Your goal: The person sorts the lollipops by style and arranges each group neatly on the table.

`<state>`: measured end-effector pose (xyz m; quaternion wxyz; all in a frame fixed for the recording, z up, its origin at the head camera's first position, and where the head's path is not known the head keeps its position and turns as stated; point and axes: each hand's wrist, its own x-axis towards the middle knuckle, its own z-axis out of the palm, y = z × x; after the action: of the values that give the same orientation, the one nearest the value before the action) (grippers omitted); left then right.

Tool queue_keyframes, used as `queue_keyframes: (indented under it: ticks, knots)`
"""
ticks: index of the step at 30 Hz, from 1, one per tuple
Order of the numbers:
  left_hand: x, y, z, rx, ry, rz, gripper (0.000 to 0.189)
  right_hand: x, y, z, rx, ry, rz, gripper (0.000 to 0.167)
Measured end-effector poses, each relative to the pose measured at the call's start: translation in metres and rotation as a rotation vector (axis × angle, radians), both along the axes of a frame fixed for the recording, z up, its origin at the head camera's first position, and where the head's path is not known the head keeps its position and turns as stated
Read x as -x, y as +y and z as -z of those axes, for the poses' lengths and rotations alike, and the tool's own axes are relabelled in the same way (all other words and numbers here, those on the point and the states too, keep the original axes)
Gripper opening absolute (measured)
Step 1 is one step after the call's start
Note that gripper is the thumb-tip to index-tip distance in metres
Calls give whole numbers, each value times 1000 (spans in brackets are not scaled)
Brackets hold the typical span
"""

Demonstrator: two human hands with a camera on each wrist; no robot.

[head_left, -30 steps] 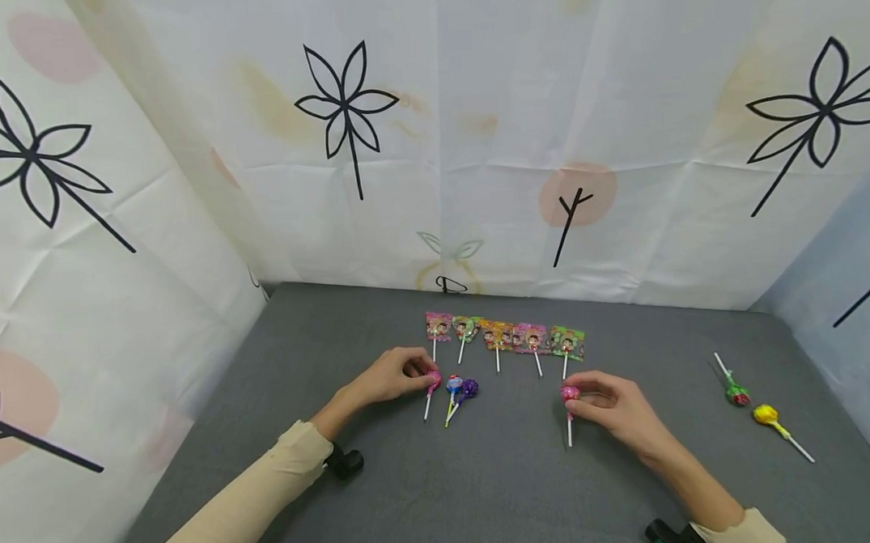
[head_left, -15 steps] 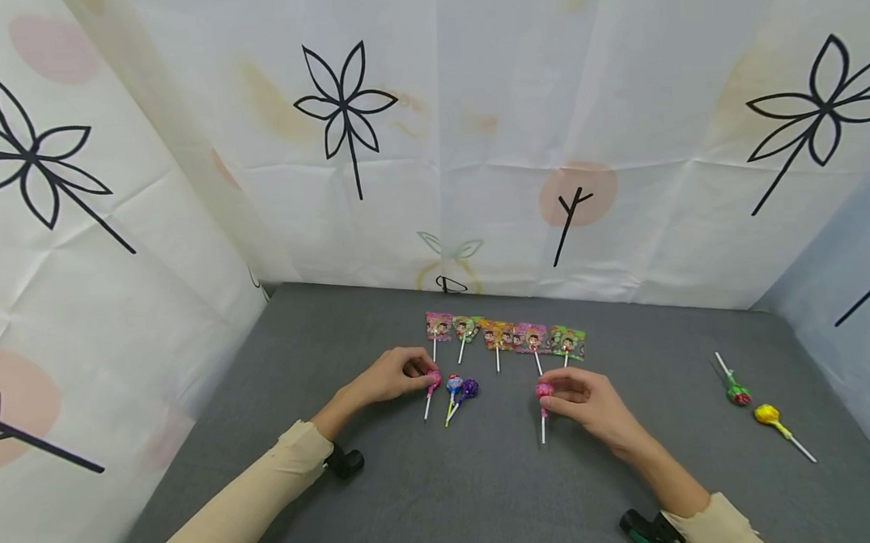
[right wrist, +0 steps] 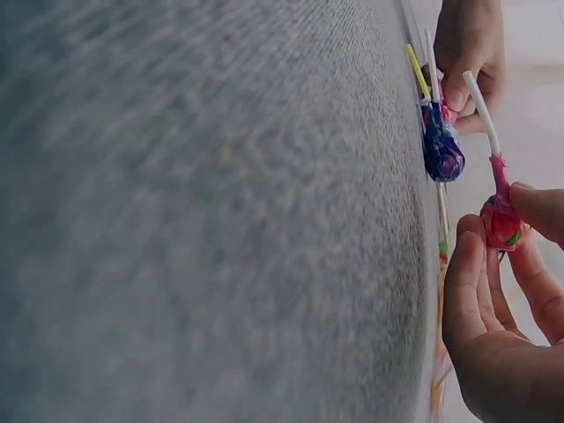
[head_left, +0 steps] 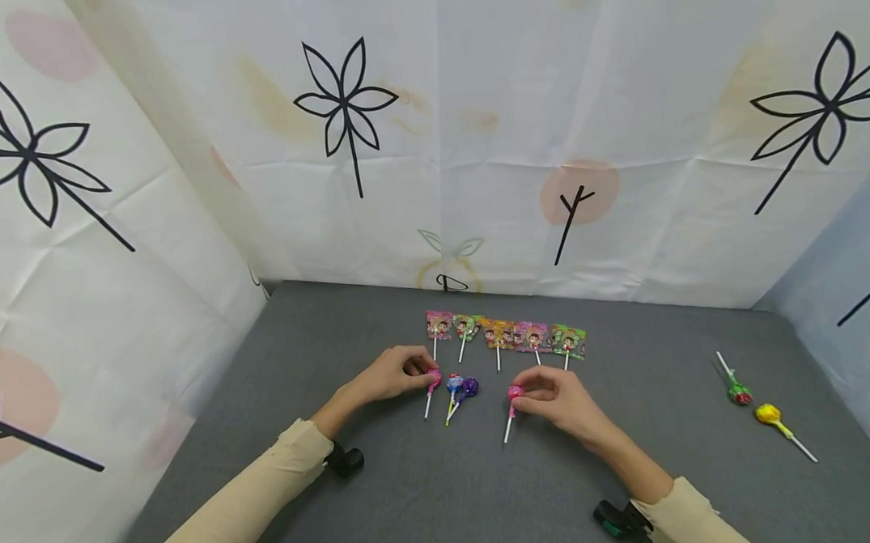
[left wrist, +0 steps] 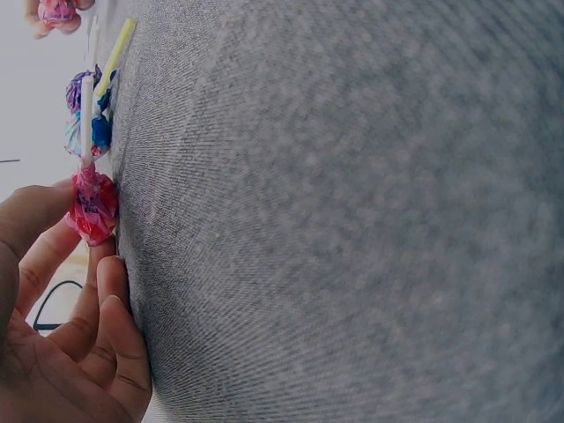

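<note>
My left hand (head_left: 394,374) pinches the wrapped head of a pink lollipop (left wrist: 92,207), its white stick pointing toward me on the table. Just right of it lie a blue lollipop (head_left: 454,383) with a yellow stick and a purple lollipop (head_left: 471,386), heads side by side and sticks meeting. Farther right, my right hand (head_left: 557,396) holds a second pink lollipop (right wrist: 504,220) by its head between thumb and fingers, stick slanting down toward me. In the right wrist view the purple lollipop stands between the two hands and partly hides the blue one.
Behind the hands runs a row of several flat-packed lollipops (head_left: 498,334) in colourful wrappers. At the right lie a green and red lollipop (head_left: 739,393) and a yellow lollipop (head_left: 768,414). A patterned white cloth (head_left: 487,139) hangs behind the grey table (head_left: 430,498).
My right hand has moved left with its pink lollipop, coming closer to the purple one. The lollipop's stick now slants more. My left hand has stayed in place on its pink lollipop.
</note>
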<state>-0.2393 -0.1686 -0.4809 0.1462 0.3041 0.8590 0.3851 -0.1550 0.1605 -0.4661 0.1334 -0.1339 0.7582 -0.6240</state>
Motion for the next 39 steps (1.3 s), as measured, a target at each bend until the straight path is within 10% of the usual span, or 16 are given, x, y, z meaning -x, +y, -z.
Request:
queue_keyframes:
  ticks: [39]
  knots:
    - [0, 1, -2, 9, 12, -4, 12, 24, -37, 6, -120, 106, -20, 19]
